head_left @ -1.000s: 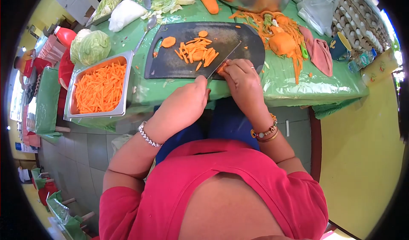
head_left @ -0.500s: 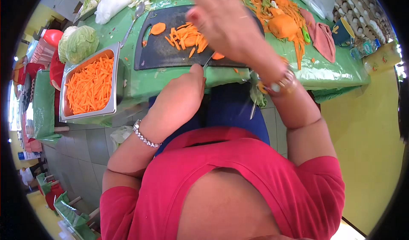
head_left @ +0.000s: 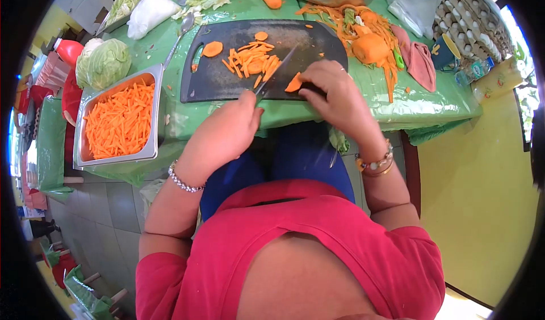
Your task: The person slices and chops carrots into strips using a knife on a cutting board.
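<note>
My left hand [head_left: 227, 128] is closed around the handle of the knife [head_left: 279, 73], its blade slanting up and away between my hands. My right hand [head_left: 336, 96] is apart from it, fingers curled in at the end of a carrot piece [head_left: 293, 83] on the near side of the cutting board [head_left: 200, 86]; I can't tell whether they pinch it or only touch it. Cutting here goes best with the piece flat, the fingertips tucked back and the knuckles guiding the blade, in even strokes so the sticks match. That near edge leaves little room, so the piece is better held further in. Just beyond my left hand lie the cut carrot sticks [head_left: 251, 59], with a round slice [head_left: 213, 49] beside them.

The surface [head_left: 176, 107] is covered in shiny green plastic. Left of my hands, a metal pan [head_left: 160, 101] holds a heap of carrot sticks, with a cabbage [head_left: 108, 63] behind it and a spoon [head_left: 185, 25] alongside. Past my right hand are carrot peelings [head_left: 392, 73], a pink cloth [head_left: 421, 64], a blue mug [head_left: 444, 54] and stacked egg trays [head_left: 474, 28]. The room has a tiled floor [head_left: 122, 206] and a yellow wall [head_left: 482, 206] to my right.
</note>
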Action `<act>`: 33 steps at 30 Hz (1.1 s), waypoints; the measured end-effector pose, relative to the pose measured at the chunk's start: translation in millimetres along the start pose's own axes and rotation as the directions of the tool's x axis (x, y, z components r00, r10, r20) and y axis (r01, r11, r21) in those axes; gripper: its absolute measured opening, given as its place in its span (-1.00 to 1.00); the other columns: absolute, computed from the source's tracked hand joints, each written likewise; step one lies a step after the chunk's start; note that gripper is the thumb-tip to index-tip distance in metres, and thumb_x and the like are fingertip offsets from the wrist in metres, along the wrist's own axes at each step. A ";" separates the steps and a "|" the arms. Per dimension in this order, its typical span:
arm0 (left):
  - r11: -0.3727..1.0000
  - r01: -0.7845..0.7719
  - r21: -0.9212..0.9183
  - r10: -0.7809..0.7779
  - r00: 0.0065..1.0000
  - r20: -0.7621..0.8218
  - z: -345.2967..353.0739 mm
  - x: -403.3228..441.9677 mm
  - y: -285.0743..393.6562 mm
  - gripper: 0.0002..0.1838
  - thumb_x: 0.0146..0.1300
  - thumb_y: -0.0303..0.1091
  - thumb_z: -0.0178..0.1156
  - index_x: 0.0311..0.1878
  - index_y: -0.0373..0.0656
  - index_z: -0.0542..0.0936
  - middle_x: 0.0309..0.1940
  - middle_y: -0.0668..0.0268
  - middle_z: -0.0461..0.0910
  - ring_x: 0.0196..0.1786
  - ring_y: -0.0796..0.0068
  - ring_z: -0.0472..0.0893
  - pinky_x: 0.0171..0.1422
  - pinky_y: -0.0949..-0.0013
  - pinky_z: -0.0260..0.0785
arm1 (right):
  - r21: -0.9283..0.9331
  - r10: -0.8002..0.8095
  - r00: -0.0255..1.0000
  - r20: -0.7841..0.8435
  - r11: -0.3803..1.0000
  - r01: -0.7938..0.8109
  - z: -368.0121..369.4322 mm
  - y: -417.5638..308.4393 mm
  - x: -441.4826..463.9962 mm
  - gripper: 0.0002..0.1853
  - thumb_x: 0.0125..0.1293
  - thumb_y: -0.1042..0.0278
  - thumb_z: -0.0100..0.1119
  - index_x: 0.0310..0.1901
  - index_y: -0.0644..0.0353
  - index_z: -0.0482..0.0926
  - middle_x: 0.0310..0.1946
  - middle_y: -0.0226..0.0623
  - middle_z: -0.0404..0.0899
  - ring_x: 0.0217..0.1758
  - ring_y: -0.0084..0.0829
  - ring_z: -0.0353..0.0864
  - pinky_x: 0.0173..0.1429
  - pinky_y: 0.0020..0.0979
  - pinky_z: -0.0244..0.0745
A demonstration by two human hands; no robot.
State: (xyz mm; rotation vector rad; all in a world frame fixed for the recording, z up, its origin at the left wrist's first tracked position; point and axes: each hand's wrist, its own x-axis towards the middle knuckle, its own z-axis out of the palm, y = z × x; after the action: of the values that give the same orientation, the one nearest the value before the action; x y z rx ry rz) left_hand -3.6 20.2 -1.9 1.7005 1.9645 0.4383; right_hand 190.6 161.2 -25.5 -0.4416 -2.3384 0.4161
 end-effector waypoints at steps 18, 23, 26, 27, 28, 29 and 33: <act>0.993 -0.084 0.086 0.089 0.994 -0.062 22.1 -1.3 18.6 -0.77 0.49 -0.35 0.07 -0.14 -0.34 0.30 -0.44 -0.20 0.57 -0.27 -0.32 0.59 -0.20 -0.19 0.41 | -0.126 -0.141 0.940 -0.311 0.986 0.106 -11.5 -20.9 50.5 -0.71 0.34 0.35 0.23 0.04 0.27 0.62 0.07 -0.04 0.61 0.14 0.03 0.56 0.19 -0.04 0.47; 0.992 -0.084 0.090 0.087 0.996 -0.028 20.8 0.0 16.1 -0.77 0.49 -0.33 0.05 -0.14 -0.34 0.32 -0.42 -0.20 0.58 -0.25 -0.33 0.59 -0.17 -0.19 0.43 | -0.282 -0.077 0.997 -0.018 0.957 0.068 73.7 8.3 38.0 -0.36 0.55 -0.05 -0.13 0.37 0.38 0.40 0.50 0.15 0.24 0.56 0.09 0.22 0.54 0.21 0.10; 0.988 -0.090 0.123 0.097 0.994 -0.052 24.0 3.8 9.2 -0.75 0.51 -0.30 0.02 -0.14 -0.34 0.32 -0.43 -0.19 0.58 -0.31 -0.28 0.60 -0.21 -0.14 0.46 | -0.273 -0.107 0.989 -0.099 0.959 0.076 66.9 8.0 44.8 -0.43 0.53 0.02 -0.05 0.34 0.33 0.44 0.42 0.14 0.33 0.49 0.09 0.31 0.49 0.16 0.19; 0.980 -0.112 0.167 0.125 0.990 -0.069 25.5 4.2 6.9 -0.74 0.52 -0.28 0.01 -0.15 -0.33 0.32 -0.44 -0.17 0.59 -0.39 -0.23 0.62 -0.26 -0.10 0.47 | -0.279 -0.127 0.981 -0.145 0.957 0.082 62.3 9.9 43.6 -0.48 0.51 0.08 0.02 0.30 0.32 0.47 0.35 0.13 0.43 0.42 0.09 0.40 0.45 0.10 0.27; 0.980 -0.116 0.165 0.129 0.989 -0.069 23.0 3.4 6.3 -0.74 0.52 -0.28 0.01 -0.15 -0.33 0.32 -0.44 -0.17 0.59 -0.39 -0.23 0.62 -0.26 -0.10 0.47 | -0.283 -0.127 0.981 -0.144 0.956 0.082 48.5 7.7 42.6 -0.48 0.51 0.08 0.02 0.30 0.32 0.47 0.35 0.13 0.43 0.42 0.09 0.40 0.45 0.10 0.27; 0.991 -0.090 0.094 0.094 0.995 -0.039 18.0 2.0 6.4 -0.73 0.53 -0.27 0.01 -0.15 -0.32 0.31 -0.46 -0.14 0.59 -0.49 -0.12 0.61 -0.35 -0.05 0.46 | -0.132 -0.065 0.977 -0.204 0.990 0.038 27.8 4.9 40.6 -0.57 0.44 0.17 0.12 0.19 0.30 0.53 0.21 0.07 0.52 0.28 0.07 0.48 0.36 0.02 0.36; 0.992 0.094 -0.089 -0.085 0.991 0.101 -4.3 -3.6 10.7 -0.72 0.56 -0.24 0.00 -0.16 -0.29 0.27 -0.50 -0.08 0.58 -0.72 0.15 0.53 -0.52 0.07 0.40 | -0.004 0.047 0.998 0.035 0.999 -0.046 -5.4 0.6 1.9 -0.82 0.23 0.45 0.34 -0.14 0.28 0.65 -0.16 -0.13 0.63 -0.07 -0.03 0.58 0.10 -0.13 0.48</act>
State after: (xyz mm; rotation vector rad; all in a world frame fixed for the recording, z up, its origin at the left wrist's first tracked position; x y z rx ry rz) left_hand 3.1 18.8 8.1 1.5404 1.9114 0.4009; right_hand 193.2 163.5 -20.9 -0.4949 -2.3666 0.4451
